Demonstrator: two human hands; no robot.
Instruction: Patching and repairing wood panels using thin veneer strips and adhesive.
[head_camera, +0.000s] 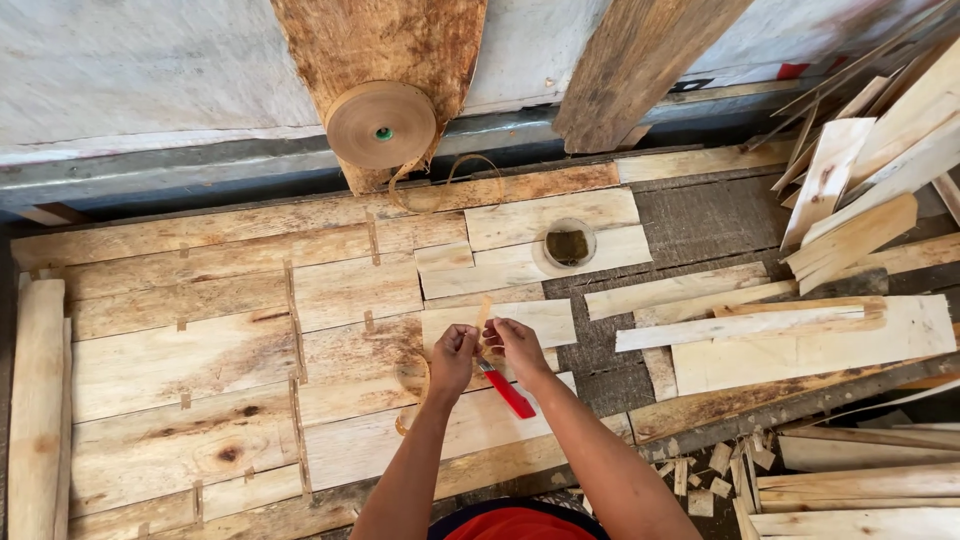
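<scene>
While both hands meet over the pale veneer-sheet table (200, 360), left hand (453, 358) pinches thin tan paper tape strip (483, 312) upright | right hand (518, 348) fingers closed on strip and red-handled cutter (510, 393) | strip looks light, limp, tearable; best held near its end | cutter blade hidden; brown tape roll (380, 124) hangs behind.

Both hands met over the counter (200, 360) of pale boards. The left hand (453, 357) and right hand (518, 345) pinched a tape strip (483, 312) that rose between their fingers (470, 338). A red knife (508, 392) lay under the right fingers. A tape roll (380, 125) hung well beyond them.
</scene>
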